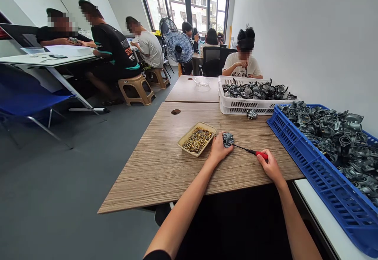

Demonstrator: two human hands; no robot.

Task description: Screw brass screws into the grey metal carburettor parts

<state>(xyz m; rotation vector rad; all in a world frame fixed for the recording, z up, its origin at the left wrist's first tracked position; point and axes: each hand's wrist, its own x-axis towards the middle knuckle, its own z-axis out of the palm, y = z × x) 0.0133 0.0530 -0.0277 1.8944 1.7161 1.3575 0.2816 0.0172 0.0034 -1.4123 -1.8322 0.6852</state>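
Observation:
My left hand (218, 148) is closed around a small grey metal part (227, 139) on the wood-grain table (153, 165). In my right hand (270, 165) is the red handle of a screwdriver (261, 155); its dark shaft points left and its tip meets the metal part. Just left of my left hand, a cream tray (180, 143) holds many small brass-coloured pieces. Beyond my hands, a single metal part (251, 114) lies by the white crate.
A white crate (236, 106) of metal parts stands at the back. The blue crate (313, 157), heaped with similar parts, fills the right side. Across the table sits a person (240, 61). Other people sit at the left near a fan (178, 47).

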